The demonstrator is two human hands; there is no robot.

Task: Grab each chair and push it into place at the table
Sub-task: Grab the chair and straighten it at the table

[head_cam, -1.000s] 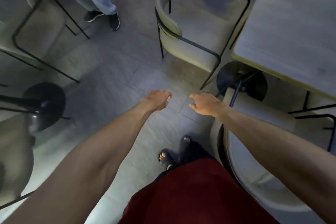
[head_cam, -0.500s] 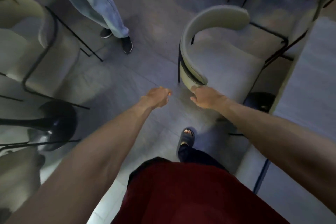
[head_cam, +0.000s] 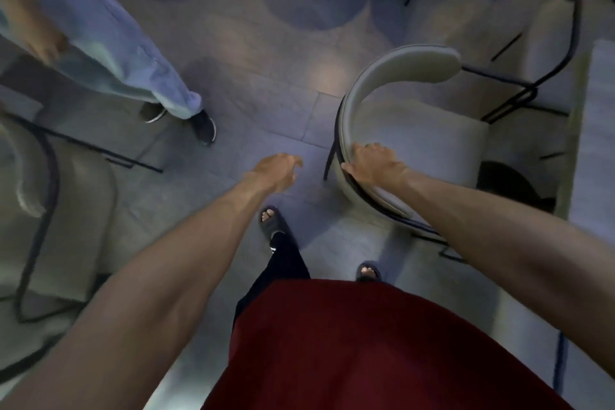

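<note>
A cream chair point(head_cam: 429, 136) with a curved backrest and thin black metal frame stands right of centre, its seat facing the grey table point(head_cam: 595, 150) along the right edge. My right hand point(head_cam: 372, 161) lies on the near end of the curved backrest, fingers wrapped over its top edge. My left hand point(head_cam: 278, 170) hovers over the floor just left of that chair, fingers loosely curled, holding nothing.
A second cream chair point(head_cam: 50, 196) with a black frame stands at the left. Another person's legs in light blue trousers and dark shoes point(head_cam: 203, 126) stand at upper left. A black round table base point(head_cam: 509, 183) sits under the table. Grey tiled floor lies between.
I have stepped closer to the chair. My right hand went from just short of the backrest to resting on and gripping it. My left hand stays free beside it.
</note>
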